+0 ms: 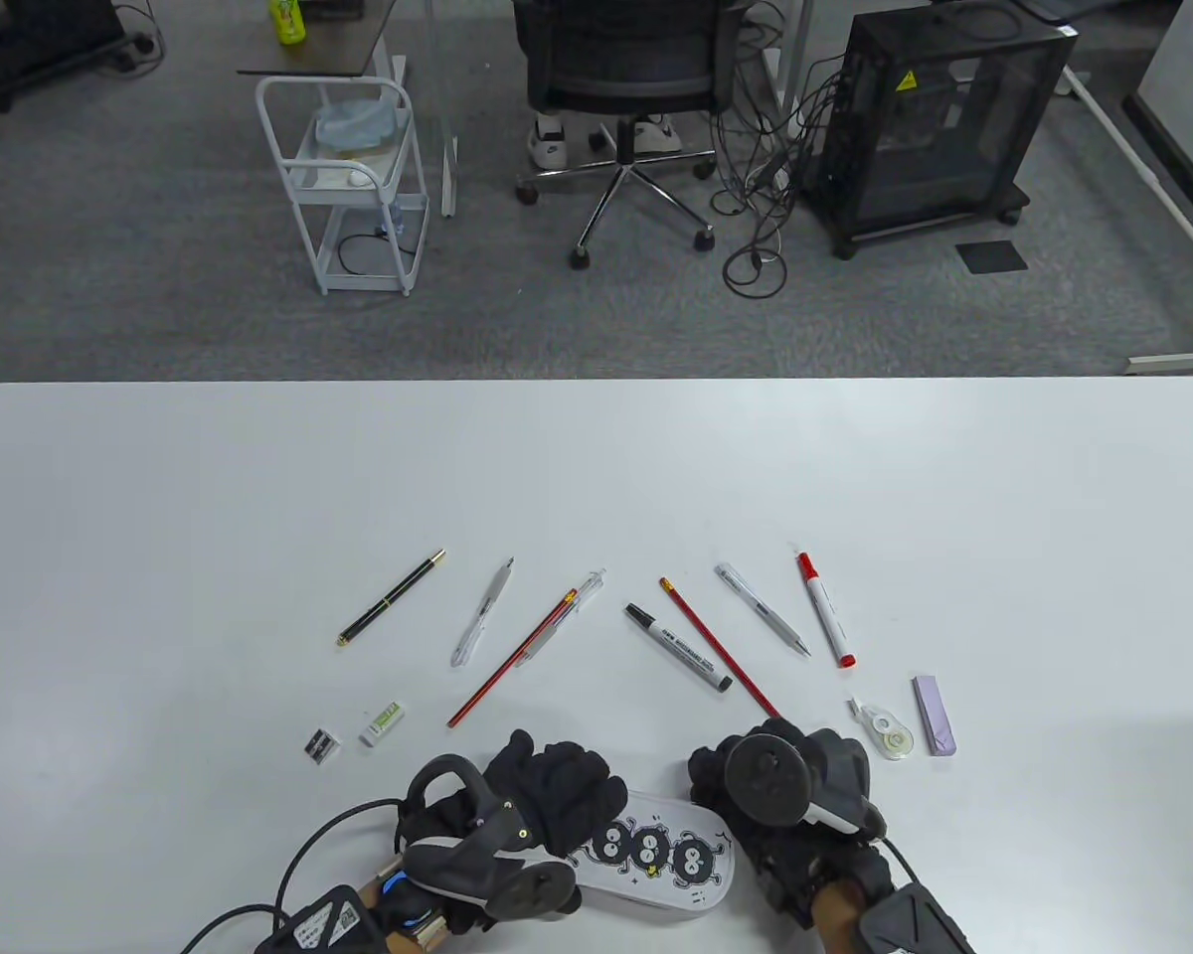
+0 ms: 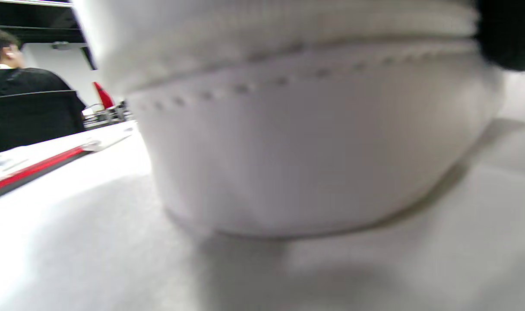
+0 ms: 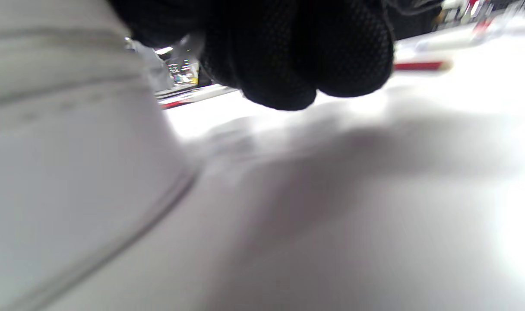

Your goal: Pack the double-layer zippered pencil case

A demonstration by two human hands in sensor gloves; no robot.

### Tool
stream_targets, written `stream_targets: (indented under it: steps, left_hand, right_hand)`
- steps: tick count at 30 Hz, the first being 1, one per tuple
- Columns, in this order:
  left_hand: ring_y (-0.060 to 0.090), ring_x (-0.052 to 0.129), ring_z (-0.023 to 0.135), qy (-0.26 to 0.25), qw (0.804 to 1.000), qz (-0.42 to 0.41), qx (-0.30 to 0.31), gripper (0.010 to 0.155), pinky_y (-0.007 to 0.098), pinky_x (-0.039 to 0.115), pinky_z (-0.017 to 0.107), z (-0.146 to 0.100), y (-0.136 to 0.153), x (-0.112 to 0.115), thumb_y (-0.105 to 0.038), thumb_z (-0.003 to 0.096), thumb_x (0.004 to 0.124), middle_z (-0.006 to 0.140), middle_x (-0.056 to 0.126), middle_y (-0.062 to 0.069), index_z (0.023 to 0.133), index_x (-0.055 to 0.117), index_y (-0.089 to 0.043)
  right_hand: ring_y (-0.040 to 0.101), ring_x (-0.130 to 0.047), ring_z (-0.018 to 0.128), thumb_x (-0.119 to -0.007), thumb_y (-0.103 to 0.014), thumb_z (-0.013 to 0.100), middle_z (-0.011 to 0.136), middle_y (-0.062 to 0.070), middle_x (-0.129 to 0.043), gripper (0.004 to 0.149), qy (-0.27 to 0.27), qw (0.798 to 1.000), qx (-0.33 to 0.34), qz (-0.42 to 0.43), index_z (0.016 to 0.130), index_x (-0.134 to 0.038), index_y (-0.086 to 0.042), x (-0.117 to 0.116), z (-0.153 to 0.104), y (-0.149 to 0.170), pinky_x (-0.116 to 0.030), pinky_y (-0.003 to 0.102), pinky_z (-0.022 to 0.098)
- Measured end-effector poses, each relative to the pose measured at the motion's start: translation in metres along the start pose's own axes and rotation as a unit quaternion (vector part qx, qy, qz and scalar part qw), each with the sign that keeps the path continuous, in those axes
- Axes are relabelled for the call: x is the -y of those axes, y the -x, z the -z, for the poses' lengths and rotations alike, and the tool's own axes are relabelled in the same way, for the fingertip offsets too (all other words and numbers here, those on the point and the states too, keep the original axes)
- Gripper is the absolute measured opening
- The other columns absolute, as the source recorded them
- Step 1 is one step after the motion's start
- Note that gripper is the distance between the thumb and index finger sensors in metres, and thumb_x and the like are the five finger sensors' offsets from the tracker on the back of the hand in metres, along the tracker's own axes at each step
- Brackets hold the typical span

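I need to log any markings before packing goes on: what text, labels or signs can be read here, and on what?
No word reads clearly.
Yellow warning triangle sign on the black cabinet: symbol too small.
Black marker: printed label, too small.
Eraser sleeve: print too small.
Pencil case: cartoon soot figures only, no words.

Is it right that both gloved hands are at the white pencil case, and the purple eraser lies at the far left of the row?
Not quite. Both hands, left hand and right hand, are at the pencil case, but the table view shows the purple eraser at the far right.

One pencil case (image 1: 656, 853), four pens (image 1: 392, 598), two pencils (image 1: 510, 660), two markers (image 1: 678, 648), one eraser (image 1: 382, 723), one sharpener (image 1: 323, 745), one correction tape (image 1: 885, 729), one purple case (image 1: 935, 715).
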State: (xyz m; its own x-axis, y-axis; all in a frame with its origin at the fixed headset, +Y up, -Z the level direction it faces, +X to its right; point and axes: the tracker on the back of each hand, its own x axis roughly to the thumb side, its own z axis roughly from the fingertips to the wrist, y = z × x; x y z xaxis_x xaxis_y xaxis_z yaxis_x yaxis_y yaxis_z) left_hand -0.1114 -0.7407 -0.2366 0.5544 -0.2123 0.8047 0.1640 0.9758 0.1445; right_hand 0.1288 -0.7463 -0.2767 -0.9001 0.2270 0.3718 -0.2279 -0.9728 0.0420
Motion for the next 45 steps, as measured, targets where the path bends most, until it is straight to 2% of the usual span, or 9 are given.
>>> stream_targets:
  steps: [6, 9, 13, 17, 22, 26, 36, 40, 45]
  left_hand:
    - [0.044, 0.062, 0.105, -0.001, 0.998, 0.032, -0.046, 0.092, 0.063, 0.056, 0.072, -0.005, -0.009, -0.021, -0.076, 0.0313, 0.074, 0.113, 0.052, 0.011, 0.104, 0.045, -0.027]
    - [0.031, 0.087, 0.092, 0.001, 0.992, 0.117, -0.044, 0.087, 0.053, 0.070, 0.067, -0.006, -0.016, -0.030, -0.077, 0.0311, 0.072, 0.107, 0.069, 0.005, 0.101, 0.054, -0.028]
    - [0.031, 0.096, 0.084, -0.028, 0.998, 0.052, -0.033, 0.072, 0.049, 0.076, 0.063, -0.006, -0.008, -0.042, -0.069, 0.0400, 0.064, 0.101, 0.082, 0.006, 0.097, 0.066, -0.024]
    - [0.026, 0.107, 0.071, -0.091, 0.994, -0.047, -0.042, 0.060, 0.049, 0.079, 0.061, -0.005, 0.014, -0.052, -0.058, 0.0446, 0.059, 0.088, 0.098, 0.003, 0.090, 0.078, -0.024]
    - [0.022, 0.112, 0.062, -0.044, 0.990, -0.104, -0.088, 0.055, 0.049, 0.079, 0.061, 0.014, 0.046, -0.063, -0.055, 0.0457, 0.062, 0.079, 0.105, 0.000, 0.086, 0.083, -0.025]
    - [0.024, 0.109, 0.062, 0.048, 0.968, -0.101, -0.223, 0.054, 0.052, 0.076, 0.061, 0.042, 0.078, -0.062, -0.057, 0.0474, 0.062, 0.076, 0.105, -0.001, 0.087, 0.083, -0.026]
    - [0.023, 0.108, 0.057, 0.225, 0.922, -0.040, -0.314, 0.053, 0.050, 0.077, 0.059, 0.093, 0.100, 0.000, -0.058, 0.0478, 0.061, 0.071, 0.105, -0.002, 0.083, 0.085, -0.027]
    - [0.021, 0.108, 0.059, 0.200, 0.929, -0.010, -0.311, 0.054, 0.049, 0.077, 0.060, 0.090, 0.100, 0.001, -0.060, 0.0466, 0.060, 0.072, 0.104, -0.004, 0.084, 0.084, -0.029]
    - [0.023, 0.107, 0.060, 0.008, 0.935, -0.050, -0.351, 0.058, 0.050, 0.076, 0.060, 0.044, 0.137, -0.036, -0.064, 0.0437, 0.065, 0.074, 0.104, -0.003, 0.085, 0.082, -0.027]
  right_hand:
    - [0.030, -0.091, 0.067, -0.078, -0.047, 0.040, 0.069, 0.003, -0.097, 0.057, -0.145, 0.981, -0.102, -0.078, 0.086, -0.083, -0.014, 0.017, -0.016, 0.016, -0.055, 0.056, 0.067]
    - [0.029, -0.094, 0.063, -0.082, -0.056, 0.031, 0.063, 0.002, -0.100, 0.065, -0.193, 0.970, -0.118, -0.090, 0.080, -0.089, -0.015, 0.012, -0.015, 0.022, -0.058, 0.055, 0.066]
    - [0.029, -0.095, 0.065, -0.086, -0.061, 0.017, 0.066, 0.002, -0.101, 0.079, -0.226, 0.960, -0.114, -0.119, 0.081, -0.087, -0.014, 0.008, -0.012, 0.017, -0.060, 0.055, 0.066]
    - [0.031, -0.093, 0.063, -0.073, -0.072, 0.012, 0.062, 0.004, -0.097, 0.094, -0.239, 0.963, -0.084, -0.094, 0.081, -0.082, -0.008, -0.002, -0.009, 0.008, -0.059, 0.054, 0.066]
    - [0.029, -0.093, 0.048, -0.072, -0.062, 0.032, 0.047, 0.003, -0.095, 0.069, -0.240, 0.966, -0.084, -0.044, 0.069, -0.082, -0.005, -0.014, 0.001, 0.001, -0.063, 0.052, 0.062]
    - [0.028, -0.094, 0.046, -0.077, -0.057, 0.035, 0.045, 0.002, -0.097, 0.062, -0.251, 0.965, -0.056, -0.049, 0.068, -0.083, -0.005, -0.017, -0.001, -0.011, -0.064, 0.052, 0.061]
    - [0.028, -0.094, 0.046, -0.077, -0.057, 0.037, 0.045, 0.002, -0.096, 0.061, -0.250, 0.966, -0.046, -0.040, 0.067, -0.083, -0.005, -0.017, -0.003, -0.010, -0.064, 0.052, 0.061]
    - [0.028, -0.094, 0.047, -0.075, -0.059, 0.036, 0.045, 0.002, -0.096, 0.063, -0.249, 0.966, -0.043, -0.043, 0.068, -0.083, -0.005, -0.016, -0.003, -0.011, -0.064, 0.052, 0.061]
    - [0.031, -0.096, 0.055, -0.070, -0.064, 0.033, 0.055, 0.003, -0.100, 0.074, -0.247, 0.967, -0.050, -0.024, 0.076, -0.084, -0.006, -0.004, -0.009, -0.007, -0.064, 0.053, 0.062]
